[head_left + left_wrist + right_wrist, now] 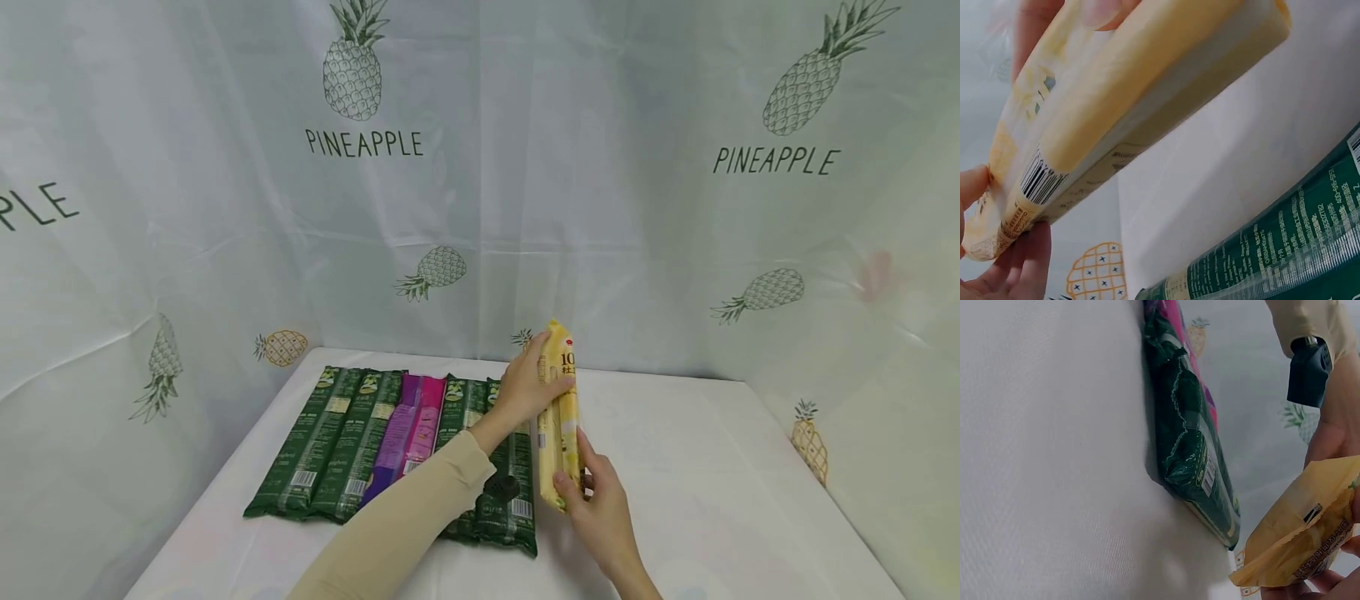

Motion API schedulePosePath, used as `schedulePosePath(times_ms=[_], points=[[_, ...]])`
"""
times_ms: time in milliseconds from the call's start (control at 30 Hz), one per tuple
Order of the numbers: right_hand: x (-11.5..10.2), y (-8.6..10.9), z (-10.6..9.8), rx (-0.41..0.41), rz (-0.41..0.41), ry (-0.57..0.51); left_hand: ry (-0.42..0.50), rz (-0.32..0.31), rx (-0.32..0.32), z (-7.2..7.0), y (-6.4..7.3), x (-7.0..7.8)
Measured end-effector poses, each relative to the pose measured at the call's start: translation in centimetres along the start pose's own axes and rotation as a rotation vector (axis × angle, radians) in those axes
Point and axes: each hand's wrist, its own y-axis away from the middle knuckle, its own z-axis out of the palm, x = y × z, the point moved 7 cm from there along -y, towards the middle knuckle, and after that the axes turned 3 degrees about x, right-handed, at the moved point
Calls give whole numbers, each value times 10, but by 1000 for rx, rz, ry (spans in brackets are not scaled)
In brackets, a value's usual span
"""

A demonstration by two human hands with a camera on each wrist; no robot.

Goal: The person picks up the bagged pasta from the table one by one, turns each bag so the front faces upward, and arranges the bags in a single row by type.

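Observation:
Both hands hold a long yellow pasta packet (pixel 558 425), tilted upright over the table beside the green packets. My left hand (pixel 527 385) grips its upper part, thumb across the front. Near the lower end, my right hand (pixel 600 512) pinches it between thumb and fingers. A barcode shows on the yellow packet (pixel 1085 137) in the left wrist view. Close to its left lies a row of packets: a green spaghetti packet (pixel 517 492) nearest, another green packet (pixel 459 408) partly behind the left sleeve, a purple and pink packet (pixel 411 421), then two more green packets (pixel 360 442).
The white table (pixel 697 483) extends to the right of the hands. A pale curtain (pixel 585 167) printed with pineapples hangs behind it and at both sides. A dark wrist camera (pixel 1309 372) sits on the left sleeve.

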Motion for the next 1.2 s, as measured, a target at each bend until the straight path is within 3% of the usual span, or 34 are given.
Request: schedulePosePath(times_ms=[167, 500, 867, 1000, 1200], points=[[-1, 0, 0, -5, 7, -13, 69, -44, 1, 1, -1, -6], [6, -2, -1, -92, 172, -143, 197, -132, 11, -1, -2, -10], [26, -6, 1, -267, 389, -567, 307, -169, -1, -7, -3, -9], [30, -8, 2, -291, 390, -585, 305, -197, -13, -5, -2, -13], [27, -8, 1, -239, 339, -570, 290, -197, -42, -4, -1, -14]])
